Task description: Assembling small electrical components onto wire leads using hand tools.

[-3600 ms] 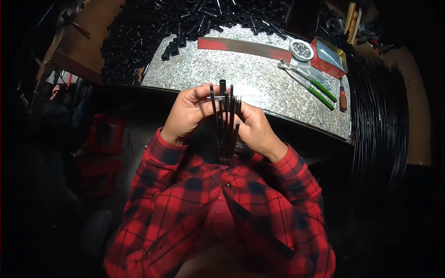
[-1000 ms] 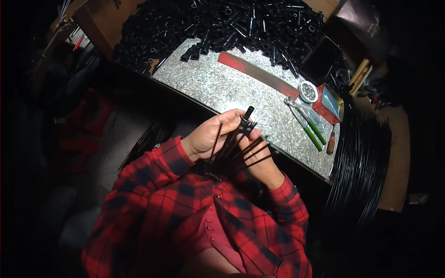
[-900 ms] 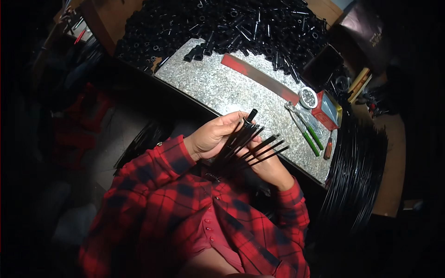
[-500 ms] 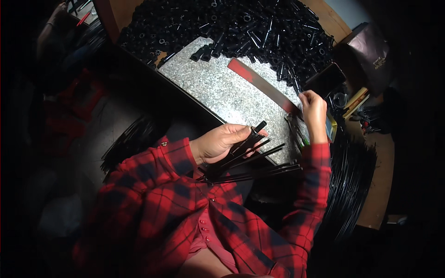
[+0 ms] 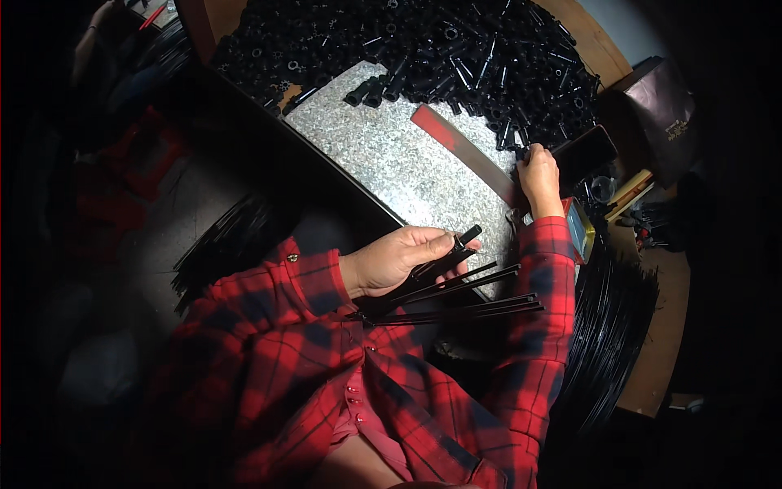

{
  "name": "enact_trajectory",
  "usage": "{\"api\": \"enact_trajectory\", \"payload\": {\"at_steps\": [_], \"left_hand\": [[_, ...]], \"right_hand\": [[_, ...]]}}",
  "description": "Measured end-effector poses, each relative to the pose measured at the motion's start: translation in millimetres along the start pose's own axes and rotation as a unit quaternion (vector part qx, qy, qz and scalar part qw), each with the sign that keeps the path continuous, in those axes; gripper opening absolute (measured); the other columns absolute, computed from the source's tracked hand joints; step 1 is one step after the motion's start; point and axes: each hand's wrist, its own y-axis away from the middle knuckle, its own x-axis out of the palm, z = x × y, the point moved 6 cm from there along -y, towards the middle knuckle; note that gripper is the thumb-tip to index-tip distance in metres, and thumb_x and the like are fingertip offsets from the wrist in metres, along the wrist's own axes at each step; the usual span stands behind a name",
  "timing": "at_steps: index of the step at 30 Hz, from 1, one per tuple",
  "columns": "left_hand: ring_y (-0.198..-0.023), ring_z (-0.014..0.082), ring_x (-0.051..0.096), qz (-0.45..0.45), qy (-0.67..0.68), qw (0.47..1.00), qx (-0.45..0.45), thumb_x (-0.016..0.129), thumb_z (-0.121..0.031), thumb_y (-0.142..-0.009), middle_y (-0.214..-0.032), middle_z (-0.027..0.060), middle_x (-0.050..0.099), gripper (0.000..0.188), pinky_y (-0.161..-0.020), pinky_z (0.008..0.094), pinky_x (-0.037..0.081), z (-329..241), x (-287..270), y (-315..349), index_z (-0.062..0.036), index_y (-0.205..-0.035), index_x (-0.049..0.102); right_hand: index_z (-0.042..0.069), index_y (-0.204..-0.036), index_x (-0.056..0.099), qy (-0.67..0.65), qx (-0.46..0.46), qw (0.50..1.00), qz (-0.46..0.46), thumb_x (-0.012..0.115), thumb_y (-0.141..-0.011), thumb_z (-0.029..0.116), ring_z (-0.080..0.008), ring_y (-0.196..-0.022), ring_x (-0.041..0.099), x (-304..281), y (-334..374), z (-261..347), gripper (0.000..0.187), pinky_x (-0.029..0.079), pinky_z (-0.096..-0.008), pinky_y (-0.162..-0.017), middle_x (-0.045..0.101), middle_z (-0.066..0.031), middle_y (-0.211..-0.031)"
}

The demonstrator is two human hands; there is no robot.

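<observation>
My left hand [image 5: 399, 257] is closed round a black tubular fitting [image 5: 471, 235], whose end pokes out past the thumb. Thin black rods [image 5: 489, 308], much like umbrella ribs, fan out below that hand toward my right forearm. At the near right edge of a heap of loose black tubular fittings [image 5: 423, 49], my right hand [image 5: 539, 175] has its fingers bent round a dark fitting [image 5: 521, 152], mostly hidden by the fingers. Just left of the right hand lies a flat red and brown strip [image 5: 460, 151] on the speckled grey tabletop [image 5: 358, 155].
Bundles of long thin black rods stand at the right [image 5: 611, 326] and the left [image 5: 220, 244]. A dark phone-like slab [image 5: 586, 155], a dark purple box [image 5: 656, 118] and an open tin [image 5: 580, 232] sit beyond my right hand. Red stools [image 5: 138, 163] show dimly at left.
My right hand has moved up and away from me, from over the strip's end to the heap's edge. The left hand keeps its hold, and the view has shifted slightly.
</observation>
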Motion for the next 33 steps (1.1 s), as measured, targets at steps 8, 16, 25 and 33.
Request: {"api": "enact_trajectory", "payload": {"at_steps": [8,16,25,33], "left_hand": [[-0.085,0.0096,0.056,0.004,0.002,1.0,0.019,0.038,-0.026,-0.099,-0.097,0.0041,0.061,0.04,-0.077,0.0229,0.045,4,1,-2,0.0001,-0.128,0.045],[-0.085,0.0099,0.056,-0.012,-0.036,0.999,0.016,0.041,-0.029,-0.098,-0.096,0.0042,0.061,0.041,-0.076,0.0231,0.045,4,6,-3,-0.0003,-0.127,0.048],[-0.086,0.0092,0.054,-0.01,-0.077,0.996,0.037,0.04,-0.028,-0.098,-0.094,0.0042,0.06,0.038,-0.075,0.0236,0.045,4,8,-1,-0.0012,-0.123,0.052],[-0.085,0.0088,0.053,-0.031,-0.091,0.995,0.041,0.039,-0.027,-0.099,-0.095,0.0036,0.061,0.035,-0.075,0.0233,0.045,2,8,1,-0.0018,-0.116,0.056]], "right_hand": [[0.002,-0.133,0.035,-0.689,0.105,0.712,0.082,0.054,-0.086,0.001,-0.0132,-0.082,0.058,-70,46,50,0.051,0.047,-0.0235,-0.07,0.058,-0.0105,-0.094],[-0.002,-0.127,0.037,-0.753,0.092,0.626,0.18,0.057,-0.086,0.004,-0.016,-0.087,0.059,-101,96,110,0.046,0.048,-0.0263,-0.074,0.059,-0.0165,-0.105],[-0.001,-0.122,0.041,-0.702,0.077,0.687,0.171,0.057,-0.086,0.003,-0.0168,-0.089,0.058,-120,100,117,0.04,0.048,-0.0284,-0.077,0.059,-0.0155,-0.103],[-0.001,-0.119,0.042,-0.589,0.077,0.79,0.15,0.058,-0.086,0.001,-0.0153,-0.089,0.058,-135,103,115,0.036,0.048,-0.0274,-0.078,0.059,-0.0122,-0.096]]}}
